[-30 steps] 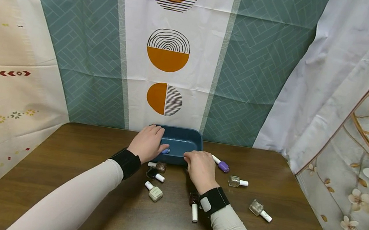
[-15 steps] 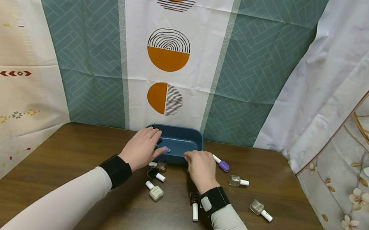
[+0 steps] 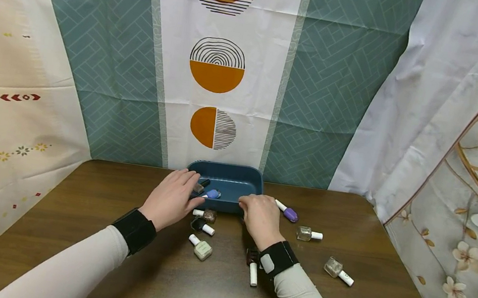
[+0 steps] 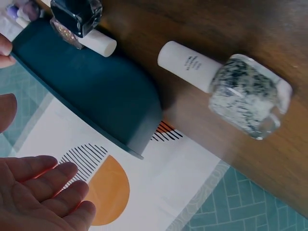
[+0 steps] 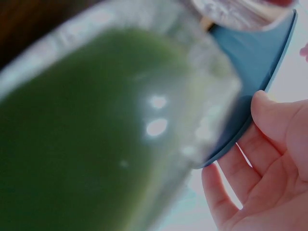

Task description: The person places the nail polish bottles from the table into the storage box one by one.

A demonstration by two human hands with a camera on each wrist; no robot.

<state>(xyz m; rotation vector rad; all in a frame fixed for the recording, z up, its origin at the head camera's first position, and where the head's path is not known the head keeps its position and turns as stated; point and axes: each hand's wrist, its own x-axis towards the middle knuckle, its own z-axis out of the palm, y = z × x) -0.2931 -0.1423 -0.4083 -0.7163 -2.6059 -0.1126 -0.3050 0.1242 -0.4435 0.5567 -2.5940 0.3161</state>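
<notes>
A dark blue bin (image 3: 230,207) stands at the back of the table. My right hand (image 3: 262,216) pinches its front rim near the right corner; in the right wrist view, thumb and fingers (image 5: 269,103) close on the rim. My left hand (image 3: 170,198) is beside the bin's left end, its fingers (image 4: 67,192) relaxed and holding nothing in the left wrist view. Inside the bin lie a blue-purple nail polish bottle (image 3: 213,194) and a dark-capped bottle (image 3: 199,188). In front lie a brown glitter bottle (image 3: 209,216), a black bottle (image 3: 198,224) and a pale green bottle (image 3: 202,251).
Right of the bin lie a purple bottle (image 3: 290,215), a clear glitter bottle (image 3: 304,233) and another glitter bottle (image 3: 333,267). A dark bottle (image 3: 252,258) is partly under my right wrist. A speckled bottle (image 4: 248,96) and a blurred green bottle (image 5: 96,134) show close to the wrist cameras.
My left hand has drawn back from over the bin toward the left and front, uncovering the dark-capped bottle inside. The right hand has stayed at the rim.
</notes>
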